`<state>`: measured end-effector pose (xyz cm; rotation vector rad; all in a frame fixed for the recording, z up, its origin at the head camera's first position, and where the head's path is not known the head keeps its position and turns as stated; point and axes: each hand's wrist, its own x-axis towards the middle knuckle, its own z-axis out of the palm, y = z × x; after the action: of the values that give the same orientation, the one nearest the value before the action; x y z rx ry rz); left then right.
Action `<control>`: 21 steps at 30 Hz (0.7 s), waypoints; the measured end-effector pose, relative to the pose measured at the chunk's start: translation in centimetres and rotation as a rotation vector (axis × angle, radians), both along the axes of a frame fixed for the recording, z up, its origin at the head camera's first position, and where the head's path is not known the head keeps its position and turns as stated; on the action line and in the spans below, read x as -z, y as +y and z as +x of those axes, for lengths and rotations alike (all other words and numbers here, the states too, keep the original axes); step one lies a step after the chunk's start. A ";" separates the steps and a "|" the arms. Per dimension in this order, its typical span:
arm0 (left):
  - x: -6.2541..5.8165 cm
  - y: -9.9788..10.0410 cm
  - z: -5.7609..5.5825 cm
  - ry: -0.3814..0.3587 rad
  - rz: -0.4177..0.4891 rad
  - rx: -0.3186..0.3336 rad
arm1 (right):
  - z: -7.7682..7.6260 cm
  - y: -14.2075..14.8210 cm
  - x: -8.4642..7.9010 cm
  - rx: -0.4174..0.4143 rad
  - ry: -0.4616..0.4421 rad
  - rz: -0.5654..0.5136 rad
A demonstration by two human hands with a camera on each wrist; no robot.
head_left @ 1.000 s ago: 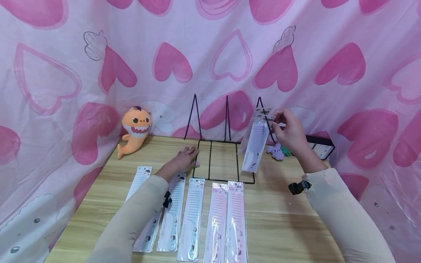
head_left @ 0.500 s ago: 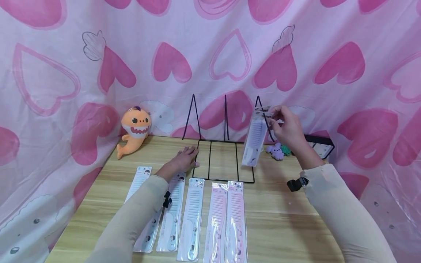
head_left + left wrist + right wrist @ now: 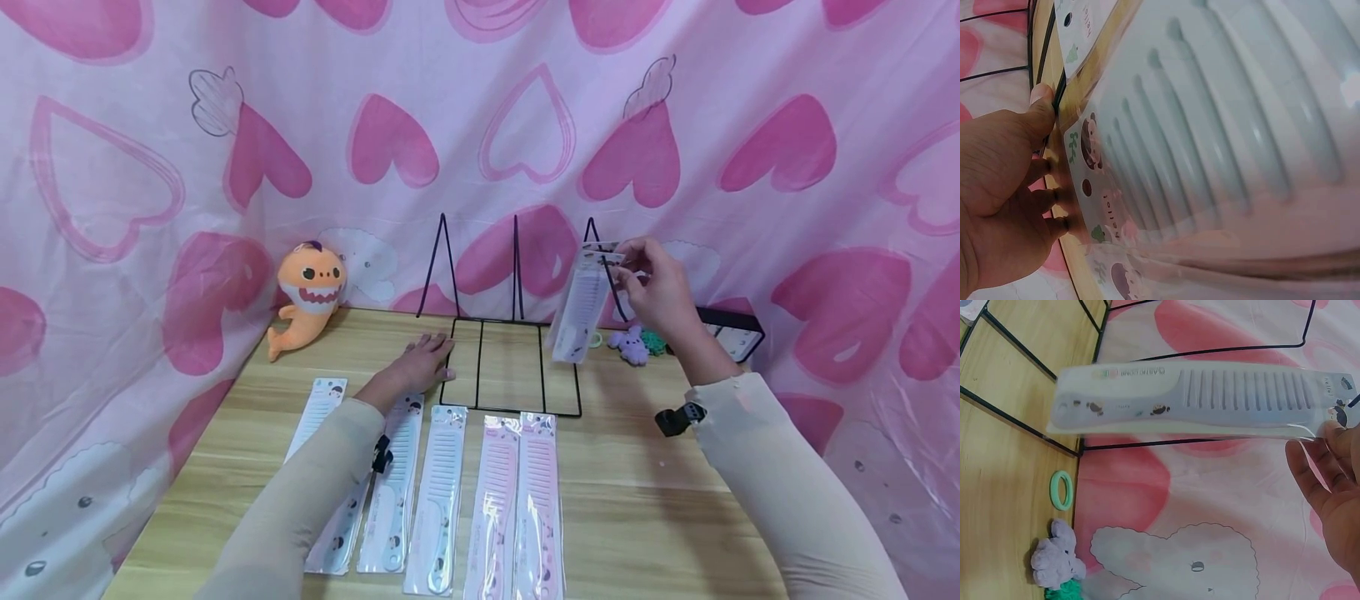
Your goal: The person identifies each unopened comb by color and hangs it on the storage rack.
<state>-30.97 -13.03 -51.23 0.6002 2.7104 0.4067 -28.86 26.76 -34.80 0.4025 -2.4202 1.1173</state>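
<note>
My right hand (image 3: pixel 656 287) pinches the top edge of a bagged wide-tooth comb (image 3: pixel 583 308), pale purple, at the right prong (image 3: pixel 616 293) of a black wire rack (image 3: pixel 542 367). Its lower end hangs tilted to the left. Behind it, mostly hidden, is another bagged comb. In the right wrist view the thumb and fingers (image 3: pixel 1300 472) are at the card end of the bag, where the prong tip shows. My left hand (image 3: pixel 417 364) rests at the rack's left side, fingers relaxed. The left wrist view shows its thumb touching the wire, close to bagged blue combs (image 3: pixel 1204 125).
Three bagged blue combs (image 3: pixel 442 475) and two bagged pink combs (image 3: pixel 538 500) lie in a row on the wooden table (image 3: pixel 637 508). At the back stand an orange shark plush (image 3: pixel 310 287), a purple plush (image 3: pixel 632 345), a green ring (image 3: pixel 596 340) and a black-edged box (image 3: pixel 731 335).
The purple comb has moved back along the right prong, its lower end shifting up and away. My right hand went slightly up with it; my left hand has stayed still.
</note>
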 end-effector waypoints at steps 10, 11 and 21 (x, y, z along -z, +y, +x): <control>0.0 0.0 0.0 -0.009 -0.002 -0.002 | 0.5 0.3 0.0 0.016 -0.023 -0.030; 0.0 0.0 0.0 -0.010 -0.003 -0.002 | 0.6 0.4 0.0 0.023 -0.017 -0.031; -0.1 0.0 0.0 -0.014 -0.007 -0.004 | 2.2 2.1 3.1 0.066 -0.040 0.050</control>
<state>-30.98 -13.01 -51.15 0.5886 2.6993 0.4012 -26.70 28.86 -37.94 0.3170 -2.4821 1.0482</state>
